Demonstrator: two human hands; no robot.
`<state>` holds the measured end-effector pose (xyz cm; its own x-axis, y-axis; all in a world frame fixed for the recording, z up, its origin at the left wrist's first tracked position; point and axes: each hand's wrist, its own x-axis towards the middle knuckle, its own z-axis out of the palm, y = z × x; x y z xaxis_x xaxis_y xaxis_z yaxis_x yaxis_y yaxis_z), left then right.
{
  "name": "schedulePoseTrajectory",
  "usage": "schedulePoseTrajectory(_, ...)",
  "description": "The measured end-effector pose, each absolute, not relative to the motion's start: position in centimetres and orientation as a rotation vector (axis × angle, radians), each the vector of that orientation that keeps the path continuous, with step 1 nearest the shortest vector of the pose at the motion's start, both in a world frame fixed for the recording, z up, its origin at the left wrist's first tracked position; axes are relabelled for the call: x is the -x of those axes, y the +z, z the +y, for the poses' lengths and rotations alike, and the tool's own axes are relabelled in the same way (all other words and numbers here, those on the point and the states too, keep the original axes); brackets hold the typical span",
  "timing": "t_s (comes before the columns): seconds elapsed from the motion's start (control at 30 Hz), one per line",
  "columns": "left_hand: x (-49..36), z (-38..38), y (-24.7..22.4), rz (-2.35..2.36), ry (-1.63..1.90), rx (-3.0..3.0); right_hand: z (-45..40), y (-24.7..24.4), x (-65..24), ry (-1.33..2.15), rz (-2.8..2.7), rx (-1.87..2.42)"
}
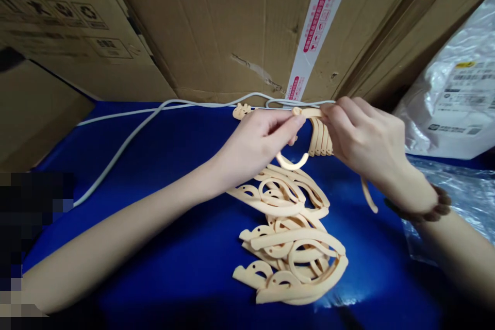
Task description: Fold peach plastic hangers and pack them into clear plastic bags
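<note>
My left hand pinches one end of a pale tan curved strip between thumb and fingers, near the back of the blue surface. The strip's other end is in the closed fingers of my right hand, which wears a brown beaded bracelet. Below my left hand hangs a curved tan piece; another tan strip shows beneath my right hand. Several flat tan pieces with loops and small holes lie in an overlapping pile. A row of narrow tan strips sits partly behind my right hand.
Cardboard boxes stand along the back and left of the blue surface. A white cable runs across the back left. At the right are a white plastic package and clear plastic wrap. A small tan piece lies near the cable.
</note>
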<state>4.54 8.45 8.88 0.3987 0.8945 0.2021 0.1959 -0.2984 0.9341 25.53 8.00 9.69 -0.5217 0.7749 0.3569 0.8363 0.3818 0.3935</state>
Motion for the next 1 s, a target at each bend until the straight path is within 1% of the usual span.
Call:
schedulePoseTrajectory(0.07, -4.5, 8.3, 8.4, 1.032, 1.033, -1.985, 7.9, 9.7, -25.4, -0.726, -2.491, 1.537)
schedulePoseTrajectory(0.13, -4.4, 8.3, 7.9, 1.124, 1.028, -2.134, 7.8, 9.8, -25.5, -0.538, -2.452, 1.575)
schedulePoseTrajectory(0.17, -4.4, 8.4, 7.7, 1.161, 1.013, -2.197, 7.8, 10.0, -25.6, -0.361, -2.434, 1.563)
schedulePoseTrajectory(0.23, -4.4, 8.6, 7.6, 1.237, 0.977, -2.311, 7.9, 10.6, -25.9, 0.115, -2.356, 1.477)
schedulePoseTrajectory(0.3, -4.5, 9.2, 7.6, 1.297, 0.931, -2.369, 8.0, 11.4, -26.3, 0.538, -2.133, 1.396)
schedulePoseTrajectory(0.37, -4.8, 10.4, 7.4, 1.315, 0.84, -2.35, 8.2, 12.2, -26.6, 0.722, -1.846, 1.387)
schedulePoseTrajectory(0.47, -5.5, 13.1, 6.5, 1.283, 0.654, -2.239, 8.7, 13.0, -27.0, 0.735, -1.596, 1.392)
schedulePoseTrajectory(0.57, -6.3, 16.1, 4.8, 1.305, 0.612, -2.192, 9.3, 13.1, -27.5, 0.688, -1.497, 1.35)
schedulePoseTrajectory(0.67, -6.6, 17.4, 3.8, 1.382, 0.641, -2.14, 9.9, 13.0, -27.8, 0.677, -1.399, 1.313)
schedulePoseTrajectory(0.77, -6.4, 16.3, 4.4, 1.412, 0.758, -2.109, 10.2, 13.0, -27.9, 0.674, -1.303, 1.23)
schedulePoseTrajectory(0.83, -6.0, 14.5, 5.6, 1.311, 0.791, -1.997, 10.4, 12.7, -28.0, 0.679, -1.267, 1.156)
schedulePoseTrajectory(0.9, -5.6, 12.6, 7.1, 1.029, 0.73, -1.615, 10.7, 12.3, -28.1, 0.65, -1.257, 1.073)
schedulePoseTrajectory(0.97, -5.3, 10.9, 8.5, 0.782, 0.686, -1.395, 11.0, 11.7, -28.2, 0.529, -1.331, 1.02)
schedulePoseTrajectory(1.0, -5.2, 10.2, 9.0, 0.748, 0.7, -1.346, 11.1, 11.4, -28.3, 0.439, -1.401, 1.008)
